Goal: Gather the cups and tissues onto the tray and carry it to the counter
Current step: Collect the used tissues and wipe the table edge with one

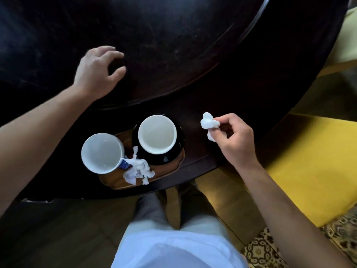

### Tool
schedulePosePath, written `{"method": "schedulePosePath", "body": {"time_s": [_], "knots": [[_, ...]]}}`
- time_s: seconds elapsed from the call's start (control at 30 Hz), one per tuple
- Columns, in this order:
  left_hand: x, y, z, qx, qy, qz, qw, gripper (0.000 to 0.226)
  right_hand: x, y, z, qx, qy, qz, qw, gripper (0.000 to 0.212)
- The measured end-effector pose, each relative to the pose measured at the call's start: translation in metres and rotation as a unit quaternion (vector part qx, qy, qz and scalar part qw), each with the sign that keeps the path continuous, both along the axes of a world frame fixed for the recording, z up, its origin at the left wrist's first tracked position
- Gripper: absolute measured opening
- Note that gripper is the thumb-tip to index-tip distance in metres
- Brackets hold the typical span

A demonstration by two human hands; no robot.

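left hand (96, 72) spread, right hand (234, 141) pinching

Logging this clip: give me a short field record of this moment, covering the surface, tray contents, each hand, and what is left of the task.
surface: dark round table
tray: wooden tray at the table's near edge
on tray: white cup, black cup with white inside, crumpled tissues
left hand: left hand over the table, fingers loosely curved, holding nothing
right hand: right hand pinches a crumpled tissue, right of the tray, above the table
remaining: held tissue not yet on the tray; tray not yet carried
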State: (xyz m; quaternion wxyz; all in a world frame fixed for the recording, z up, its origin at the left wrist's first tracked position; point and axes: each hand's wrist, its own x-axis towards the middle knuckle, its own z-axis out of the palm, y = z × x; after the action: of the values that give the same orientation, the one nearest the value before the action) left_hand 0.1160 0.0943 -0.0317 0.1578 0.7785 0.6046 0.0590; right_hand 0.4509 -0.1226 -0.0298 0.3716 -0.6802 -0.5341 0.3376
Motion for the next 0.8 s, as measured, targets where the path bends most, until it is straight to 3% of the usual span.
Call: {"method": "schedulePosePath", "body": {"time_s": [0.1,0.3,0.5,0.8], "knots": [[-0.069,-0.016,-0.014,0.005,0.059,0.054,0.997,0.055,-0.028,0.005,0.006,0.019,0.002,0.039,0.999,0.014],[-0.145,-0.055,-0.04,-0.017,0.063,0.151,0.986,0.065,-0.091,0.007,0.023,0.051,0.014,0.092,0.994,0.011],[-0.164,-0.058,-0.052,-0.037,-0.007,0.126,0.991,0.074,-0.162,-0.03,0.021,0.039,0.011,0.074,0.996,0.015],[-0.171,-0.059,-0.054,-0.053,0.015,0.1,0.993,0.084,-0.225,-0.1,-0.015,0.002,-0.034,0.032,0.999,0.018]]}}
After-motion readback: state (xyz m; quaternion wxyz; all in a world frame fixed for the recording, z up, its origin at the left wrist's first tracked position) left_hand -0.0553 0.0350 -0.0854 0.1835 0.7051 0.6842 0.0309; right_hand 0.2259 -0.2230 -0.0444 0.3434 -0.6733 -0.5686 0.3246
